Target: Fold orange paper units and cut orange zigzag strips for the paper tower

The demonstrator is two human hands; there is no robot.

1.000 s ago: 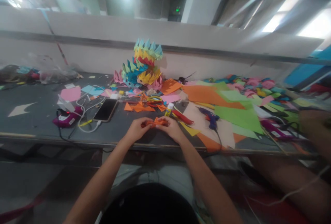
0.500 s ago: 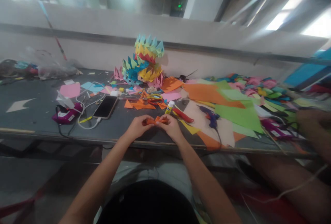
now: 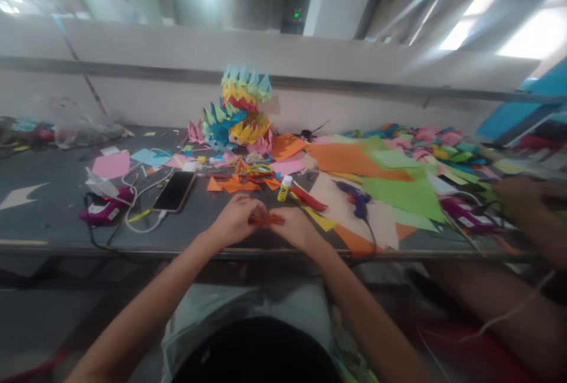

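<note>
Between my hands, over the table's front edge, is a small folded piece of orange paper [image 3: 266, 219]. My left hand [image 3: 237, 219] pinches its left end, and my right hand [image 3: 293, 226] grips the right end; fingers partly cover it. Just beyond my right hand stands a yellow glue stick [image 3: 282, 190] with a white cap. Orange paper triangles [image 3: 234, 184] lie past my fingertips, near yellow-handled scissors [image 3: 259, 169]. Farther back rises a curved model of folded coloured paper [image 3: 243, 114].
Left of my hands lie a phone [image 3: 175, 192] on a cable and a purple power strip [image 3: 105, 209]. To the right are a glue gun [image 3: 357, 197], a red-handled tool [image 3: 310, 198] and green sheets [image 3: 403, 194]. A co-worker's arm [image 3: 531, 212] reaches in at far right.
My hands have turned so their backs show more, and the orange paper now appears narrower and darker between them. The whole view has shifted slightly; the table items stay put.
</note>
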